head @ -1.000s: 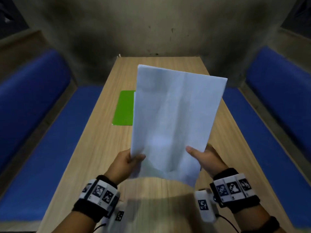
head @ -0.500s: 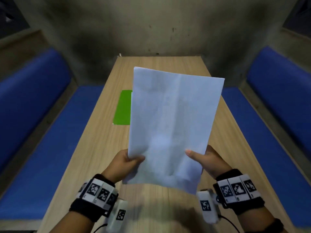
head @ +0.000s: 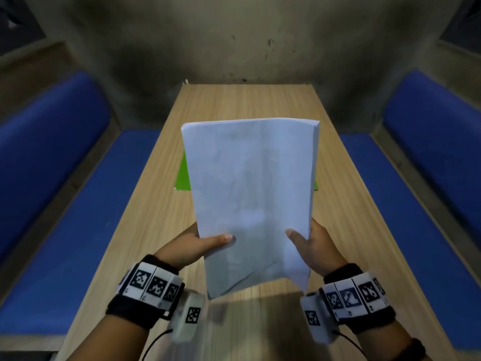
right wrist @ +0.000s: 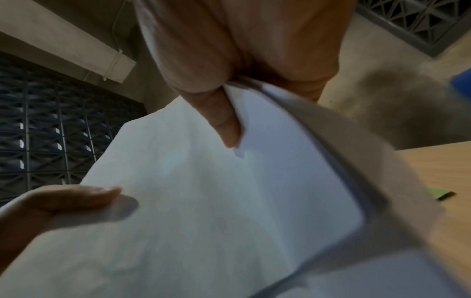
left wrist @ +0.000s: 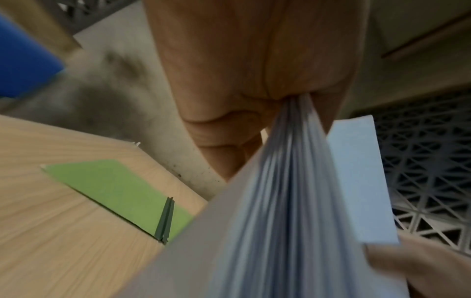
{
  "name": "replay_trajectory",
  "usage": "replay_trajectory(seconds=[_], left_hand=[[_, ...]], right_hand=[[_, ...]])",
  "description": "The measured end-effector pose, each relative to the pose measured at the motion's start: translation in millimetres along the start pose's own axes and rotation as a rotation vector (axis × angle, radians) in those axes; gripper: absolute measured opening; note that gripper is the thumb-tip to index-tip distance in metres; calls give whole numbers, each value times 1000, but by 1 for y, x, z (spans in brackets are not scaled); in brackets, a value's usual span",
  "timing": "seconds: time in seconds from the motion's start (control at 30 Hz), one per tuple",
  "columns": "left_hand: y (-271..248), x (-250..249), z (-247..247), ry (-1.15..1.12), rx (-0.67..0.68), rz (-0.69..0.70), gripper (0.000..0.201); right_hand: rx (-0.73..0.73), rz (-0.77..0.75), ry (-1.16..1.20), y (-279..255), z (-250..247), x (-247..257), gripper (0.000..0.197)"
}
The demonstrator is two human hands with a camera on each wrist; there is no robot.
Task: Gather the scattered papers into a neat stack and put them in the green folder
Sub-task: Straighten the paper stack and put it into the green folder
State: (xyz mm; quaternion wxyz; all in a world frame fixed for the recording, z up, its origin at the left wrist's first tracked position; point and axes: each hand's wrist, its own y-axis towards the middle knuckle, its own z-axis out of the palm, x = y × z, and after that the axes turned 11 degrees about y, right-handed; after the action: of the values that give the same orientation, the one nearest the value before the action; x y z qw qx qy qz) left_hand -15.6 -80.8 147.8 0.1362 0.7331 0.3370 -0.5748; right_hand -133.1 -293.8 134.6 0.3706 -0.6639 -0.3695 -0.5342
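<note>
Both hands hold a stack of white papers upright above the wooden table. My left hand pinches the stack's lower left edge, thumb on the front. My right hand pinches its lower right edge the same way. The sheet edges fan out from the left hand's grip in the left wrist view. The right wrist view shows the stack's front face under my right thumb. The green folder lies flat on the table behind the stack, mostly hidden; its dark spine clip shows.
Blue benches run along both sides of the narrow table. A stained concrete wall closes off the table's far end. Bare tabletop lies beyond the folder.
The stack has swung from a rightward tilt to squarely upright and dropped lower, so it now covers most of the green folder. Both hands keep their grip.
</note>
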Motion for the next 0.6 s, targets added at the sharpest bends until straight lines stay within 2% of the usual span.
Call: replay_trajectory(seconds=[0.07, 0.17, 0.2, 0.23, 0.27, 0.33, 0.37, 0.47, 0.5, 0.53, 0.6], left_hand=[[5, 0, 4, 139, -24, -7, 19], [10, 2, 12, 258, -154, 42, 31], [10, 1, 11, 246, -164, 47, 25], [10, 1, 9, 209, -151, 58, 21], [8, 2, 4, 157, -104, 57, 28], [2, 6, -8, 66, 6, 34, 58], [0, 9, -13, 50, 60, 1, 64], [-6, 19, -19, 91, 180, -100, 39], [-7, 22, -20, 124, 192, -125, 35], [-9, 25, -20, 160, 199, -146, 34], [-10, 30, -17, 223, 184, -170, 44]], right_hand=[[-22, -26, -2, 0, 7, 0, 34], [-64, -34, 67, 0, 16, -2, 29], [-66, -12, 114, 0, 17, -1, 26], [-54, 10, 175, 0, 14, -2, 23], [-27, 28, 214, 0, 10, -1, 23], [59, 46, 239, -1, -2, 0, 25], [113, 57, 253, -2, -7, 1, 28], [207, 93, 282, -3, -16, 2, 32], [209, 93, 307, -2, -18, 0, 26], [205, 93, 343, -3, -18, 2, 18], [188, 88, 342, 1, -20, 0, 35]])
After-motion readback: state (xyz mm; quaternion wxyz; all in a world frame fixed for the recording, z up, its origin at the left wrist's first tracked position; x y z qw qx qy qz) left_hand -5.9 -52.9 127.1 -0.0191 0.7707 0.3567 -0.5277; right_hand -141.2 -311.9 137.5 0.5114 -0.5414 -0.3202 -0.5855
